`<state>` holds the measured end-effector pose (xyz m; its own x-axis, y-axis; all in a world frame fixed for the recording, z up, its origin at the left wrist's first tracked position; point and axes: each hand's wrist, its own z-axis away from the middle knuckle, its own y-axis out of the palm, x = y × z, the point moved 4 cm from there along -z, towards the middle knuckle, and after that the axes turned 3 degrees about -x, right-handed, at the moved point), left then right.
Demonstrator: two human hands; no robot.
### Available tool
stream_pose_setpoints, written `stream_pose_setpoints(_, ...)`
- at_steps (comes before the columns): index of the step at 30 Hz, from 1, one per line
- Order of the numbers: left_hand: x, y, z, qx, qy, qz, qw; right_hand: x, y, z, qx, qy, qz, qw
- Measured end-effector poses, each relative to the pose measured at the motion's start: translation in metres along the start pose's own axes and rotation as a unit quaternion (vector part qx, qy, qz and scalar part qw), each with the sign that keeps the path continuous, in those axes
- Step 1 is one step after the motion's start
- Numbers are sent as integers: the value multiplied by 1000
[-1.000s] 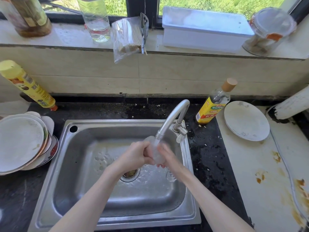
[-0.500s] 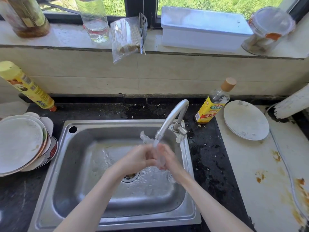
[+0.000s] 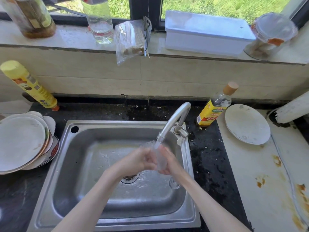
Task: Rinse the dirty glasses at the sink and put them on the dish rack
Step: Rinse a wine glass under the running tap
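Glass [image 3: 158, 159]: a clear glass sits between both hands over the sink [image 3: 107, 220], right under the tap [image 3: 173, 119] near the sink's back right corner. Running water falls on it.
Left grip: the left hand [image 3: 138, 160] curls its fingers round the left side of the glass and holds it.
Right grip: the right hand [image 3: 169, 162] cups the glass from the right and from below, fingers bent round it.
Second glass [image 3: 174, 183]: another clear glass lies in the basin near its right wall, just below the right wrist.
Step in hand: I judge that this is the rinsing step, with the glass turned and rubbed in the stream.
Next move: the glass should be tipped to pour the water out, then carried to the dish rack. No rack is visible in this view, so its place must be found first. Wet glass is slippery, so a firm hold is needed.
Writing: the yellow bottle [image 3: 215, 108] at the back of the counter [image 3: 209, 164], right of the tap, has a label with print too small to read. The yellow spray can [image 3: 30, 84] at the back left also carries pictures and small print that I cannot read.
Plates: a stack of plates [image 3: 21, 141] stands at the counter's left edge, and one white plate [image 3: 247, 124] lies to the right.
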<state>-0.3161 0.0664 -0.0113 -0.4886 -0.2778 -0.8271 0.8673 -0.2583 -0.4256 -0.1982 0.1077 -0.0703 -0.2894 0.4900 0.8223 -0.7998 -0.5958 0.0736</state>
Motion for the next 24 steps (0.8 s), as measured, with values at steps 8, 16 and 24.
stream_pose_setpoints(8,-8,-6,-6,-83,-14,-6,996,0,-1,3,29,-18,28,999)
stream_pose_setpoints(16,-2,4,0,108,6,-99,989,4,-2,5,11,40,19,999)
stream_pose_setpoints(24,5,2,-4,-84,22,-53,995,1,-8,1,-27,-24,28,999)
